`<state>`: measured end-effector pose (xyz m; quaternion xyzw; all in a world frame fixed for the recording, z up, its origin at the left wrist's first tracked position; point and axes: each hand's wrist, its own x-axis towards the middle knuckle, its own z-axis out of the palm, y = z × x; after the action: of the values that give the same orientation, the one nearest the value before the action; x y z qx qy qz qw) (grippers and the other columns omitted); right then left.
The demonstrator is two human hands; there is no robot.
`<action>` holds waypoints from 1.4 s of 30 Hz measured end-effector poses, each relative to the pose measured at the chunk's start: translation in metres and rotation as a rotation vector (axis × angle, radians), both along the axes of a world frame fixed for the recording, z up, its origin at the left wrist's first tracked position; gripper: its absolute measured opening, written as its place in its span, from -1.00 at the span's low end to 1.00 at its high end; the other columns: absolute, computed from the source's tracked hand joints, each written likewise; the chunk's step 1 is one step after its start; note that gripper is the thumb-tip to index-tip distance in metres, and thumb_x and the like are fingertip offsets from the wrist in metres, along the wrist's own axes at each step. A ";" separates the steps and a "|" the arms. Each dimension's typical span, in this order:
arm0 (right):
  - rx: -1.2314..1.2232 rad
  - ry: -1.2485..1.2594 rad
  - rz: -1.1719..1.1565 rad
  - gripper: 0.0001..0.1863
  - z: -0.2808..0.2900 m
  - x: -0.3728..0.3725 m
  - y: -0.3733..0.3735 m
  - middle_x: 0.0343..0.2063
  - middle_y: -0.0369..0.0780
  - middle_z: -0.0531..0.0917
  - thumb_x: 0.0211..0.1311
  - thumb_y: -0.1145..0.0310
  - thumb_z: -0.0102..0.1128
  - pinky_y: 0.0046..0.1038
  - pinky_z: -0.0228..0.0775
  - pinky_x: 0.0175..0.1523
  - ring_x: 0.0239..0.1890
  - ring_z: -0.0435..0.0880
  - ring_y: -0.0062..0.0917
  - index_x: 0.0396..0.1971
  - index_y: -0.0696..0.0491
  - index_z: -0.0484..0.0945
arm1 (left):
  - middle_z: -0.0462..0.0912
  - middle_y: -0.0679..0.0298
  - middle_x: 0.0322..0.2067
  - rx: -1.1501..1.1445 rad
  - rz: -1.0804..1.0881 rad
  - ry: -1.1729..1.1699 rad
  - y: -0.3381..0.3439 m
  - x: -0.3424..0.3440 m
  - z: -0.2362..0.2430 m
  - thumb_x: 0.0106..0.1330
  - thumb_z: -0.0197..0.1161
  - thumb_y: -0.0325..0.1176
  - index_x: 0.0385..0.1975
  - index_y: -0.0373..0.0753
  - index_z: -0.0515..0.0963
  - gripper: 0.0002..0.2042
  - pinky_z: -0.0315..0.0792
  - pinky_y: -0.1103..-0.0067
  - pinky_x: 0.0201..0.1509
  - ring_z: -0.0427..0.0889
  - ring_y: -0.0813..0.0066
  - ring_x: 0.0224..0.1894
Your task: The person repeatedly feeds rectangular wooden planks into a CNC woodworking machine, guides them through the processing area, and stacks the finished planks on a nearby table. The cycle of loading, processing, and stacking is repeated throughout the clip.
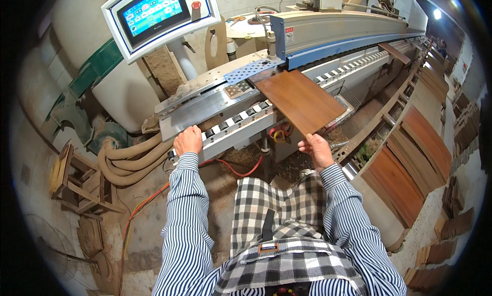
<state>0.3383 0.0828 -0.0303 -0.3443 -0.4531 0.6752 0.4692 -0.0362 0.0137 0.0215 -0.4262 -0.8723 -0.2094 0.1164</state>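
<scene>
A brown wood-grain panel (300,98) lies across the machine's white roller rail (238,120), its far end beside a blue perforated plate (248,72). My right hand (315,151) pinches the panel's near corner, which sticks out toward me. Further left, my left hand (187,141) has its fingers curled over the left end of the roller rail, next to a steel strip (197,116) of the machine bed.
A control screen (154,19) stands upper left, above thick hoses (128,169) and a wooden stool (77,178). The long blue-edged beam (338,52) runs rightward past another board (394,53). Stacked panels (397,186) line a roller conveyor at right. A red hose (243,170) crosses the floor.
</scene>
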 end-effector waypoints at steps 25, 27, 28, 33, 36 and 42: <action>-0.332 -0.519 -1.602 -0.47 -0.121 0.415 -0.213 -0.56 -0.21 0.56 0.21 0.30 0.08 -0.62 0.29 -0.65 -0.68 0.44 -0.65 0.16 0.12 0.23 | 0.57 -0.05 -0.35 -0.070 -0.040 0.030 0.005 -0.003 -0.003 0.26 -0.21 -0.04 -0.33 -0.22 0.57 -0.56 0.36 0.14 -0.20 0.53 -0.10 -0.28; -0.369 -0.362 -1.595 -0.50 -0.111 0.385 -0.215 -0.58 -0.25 0.53 0.20 0.34 0.09 -0.65 0.24 -0.67 -0.67 0.44 -0.67 0.14 0.11 0.27 | 0.58 -0.04 -0.34 -0.086 -0.029 0.020 0.003 -0.001 0.000 0.26 -0.21 -0.04 -0.33 -0.23 0.57 -0.56 0.36 0.18 -0.18 0.52 -0.08 -0.26; -0.303 -0.190 -1.621 -0.62 -0.118 0.374 -0.218 -0.63 -0.27 0.50 0.18 0.36 0.08 -0.67 0.22 -0.68 -0.69 0.42 -0.68 0.01 0.11 0.38 | 0.58 -0.04 -0.33 -0.094 -0.028 0.014 0.003 0.000 0.000 0.26 -0.20 -0.04 -0.33 -0.23 0.57 -0.55 0.36 0.20 -0.17 0.52 -0.07 -0.25; -0.404 0.365 -1.023 -0.73 -0.143 0.345 -0.257 -0.55 -0.27 0.52 0.02 0.27 0.20 -0.42 0.41 -0.41 -0.57 0.46 -0.53 -0.29 0.03 0.40 | 0.58 -0.04 -0.36 -0.066 -0.032 0.024 0.003 -0.004 0.000 0.26 -0.19 -0.04 -0.38 -0.23 0.58 -0.56 0.37 0.16 -0.21 0.53 -0.09 -0.28; -0.595 0.295 -0.895 -0.67 -0.100 0.292 -0.252 -0.40 -0.24 0.56 -0.01 0.28 0.25 -0.34 0.50 -0.24 -0.46 0.52 -0.43 -0.24 0.05 0.41 | 0.59 -0.03 -0.36 -0.061 -0.035 0.007 0.004 -0.003 -0.001 0.27 -0.18 -0.04 -0.38 -0.23 0.58 -0.57 0.38 0.17 -0.20 0.54 -0.08 -0.28; -0.394 0.301 -0.593 -0.69 -0.094 0.268 -0.233 -0.31 -0.17 0.62 0.09 0.37 0.15 -0.30 0.50 -0.12 -0.28 0.61 -0.41 -0.16 0.15 0.44 | 0.59 -0.05 -0.36 -0.080 -0.030 0.018 0.000 -0.012 -0.005 0.27 -0.24 -0.05 -0.40 -0.24 0.59 -0.53 0.41 0.19 -0.17 0.56 -0.07 -0.28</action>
<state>0.6065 -0.1503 -0.1242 -0.4412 -0.1215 0.6273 0.6301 -0.0486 0.0140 0.0161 -0.4453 -0.8725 -0.1723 0.1039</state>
